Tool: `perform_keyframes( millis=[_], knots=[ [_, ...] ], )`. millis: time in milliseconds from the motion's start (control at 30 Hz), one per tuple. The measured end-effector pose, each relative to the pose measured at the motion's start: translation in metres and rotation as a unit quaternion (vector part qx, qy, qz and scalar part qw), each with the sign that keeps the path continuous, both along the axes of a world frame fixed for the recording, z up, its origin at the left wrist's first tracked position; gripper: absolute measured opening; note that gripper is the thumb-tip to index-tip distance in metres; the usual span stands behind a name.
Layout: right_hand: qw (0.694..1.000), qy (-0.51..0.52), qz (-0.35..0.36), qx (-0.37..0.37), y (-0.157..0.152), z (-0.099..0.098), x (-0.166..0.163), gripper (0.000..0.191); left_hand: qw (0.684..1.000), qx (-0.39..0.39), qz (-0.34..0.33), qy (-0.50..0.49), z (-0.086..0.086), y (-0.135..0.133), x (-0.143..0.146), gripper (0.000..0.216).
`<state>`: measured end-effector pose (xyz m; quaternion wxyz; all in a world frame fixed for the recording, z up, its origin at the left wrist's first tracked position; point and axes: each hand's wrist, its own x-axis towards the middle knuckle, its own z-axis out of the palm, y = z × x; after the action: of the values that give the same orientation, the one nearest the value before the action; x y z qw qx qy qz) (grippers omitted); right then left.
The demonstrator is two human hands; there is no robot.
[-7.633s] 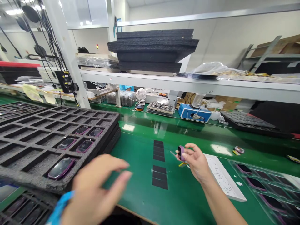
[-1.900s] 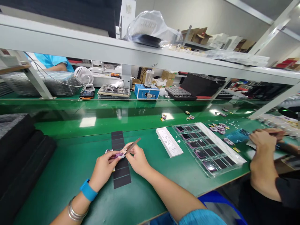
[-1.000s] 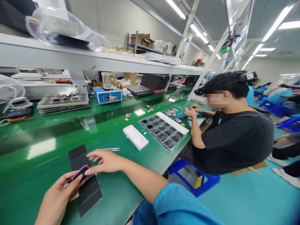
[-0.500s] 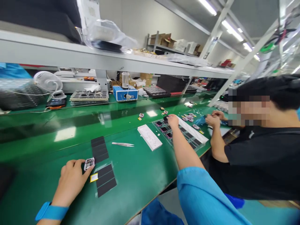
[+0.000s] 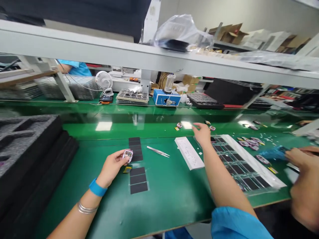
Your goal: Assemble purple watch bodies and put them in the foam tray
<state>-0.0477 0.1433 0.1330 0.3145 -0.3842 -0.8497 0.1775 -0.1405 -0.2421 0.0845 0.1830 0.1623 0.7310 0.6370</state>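
Note:
My left hand point(image 5: 113, 166) pinches a small pink-rimmed electronic device point(image 5: 128, 155), its inner parts showing. A yellow battery point(image 5: 127, 170) hangs below it. Dark rectangular strips point(image 5: 136, 146) lie on the green table behind that hand, and another set of dark strips point(image 5: 138, 180) is nearer to me. My right hand point(image 5: 202, 134) is over the far left corner of a clear sheet with dark squares point(image 5: 236, 157). Its fingers look stretched out and apart, with nothing visible in them. Tweezers point(image 5: 158, 151) and a white box with small bits on it point(image 5: 189, 153) lie between my hands.
Black foam trays point(image 5: 32, 149) are stacked at left. Pink devices point(image 5: 251, 143) lie at right, near a co-worker's hand point(image 5: 302, 162). A blue machine point(image 5: 166, 98) and a white fan point(image 5: 103, 79) stand at the back, under a shelf point(image 5: 112, 54).
The view has swung left, bringing the foam trays into sight. My left hand has raised the device and its battery. My right hand has moved off the dark squares toward the sheet's far left corner.

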Motion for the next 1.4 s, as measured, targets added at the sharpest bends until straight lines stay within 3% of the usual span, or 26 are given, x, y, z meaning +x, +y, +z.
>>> perform_keyframes(
  millis=[67,167,233,333,500,767,1033,1300,1400],
  knots=[
    [0.972,0.081,0.186,-0.117,-0.058,0.005,-0.012,0.024,0.990,0.088,-0.028,-0.108,0.005,0.000,0.003,0.037],
    [0.890,0.071,0.385,-0.234,-0.152,0.001,-0.018,0.018,0.970,0.156,-0.044,-0.180,0.012,0.001,0.010,0.030],
    [0.861,0.069,0.430,-0.263,-0.201,-0.009,-0.018,0.017,0.966,0.171,-0.057,-0.186,0.013,0.003,0.015,0.033],
    [0.863,0.105,0.436,-0.234,-0.236,-0.024,-0.015,0.020,0.965,0.175,-0.077,-0.180,0.012,0.004,0.020,0.052],
    [0.895,0.113,0.418,-0.102,-0.234,-0.034,-0.010,0.016,0.955,0.184,-0.132,-0.190,0.009,0.004,0.023,0.057],
    [0.892,0.180,0.406,-0.084,-0.235,-0.035,-0.005,0.009,0.960,0.211,-0.140,-0.122,0.005,0.006,0.024,0.042],
    [0.879,0.278,0.376,-0.099,-0.244,-0.043,-0.007,0.006,0.935,0.278,-0.124,-0.182,0.009,0.008,0.033,0.039],
    [0.883,0.150,0.440,0.059,-0.237,-0.038,-0.003,0.020,0.943,0.265,-0.102,-0.176,0.002,0.005,0.025,0.039],
    [0.880,0.124,0.458,-0.036,-0.232,-0.038,-0.004,0.023,0.943,0.248,-0.110,-0.193,0.001,0.003,0.018,0.042]
  ],
)
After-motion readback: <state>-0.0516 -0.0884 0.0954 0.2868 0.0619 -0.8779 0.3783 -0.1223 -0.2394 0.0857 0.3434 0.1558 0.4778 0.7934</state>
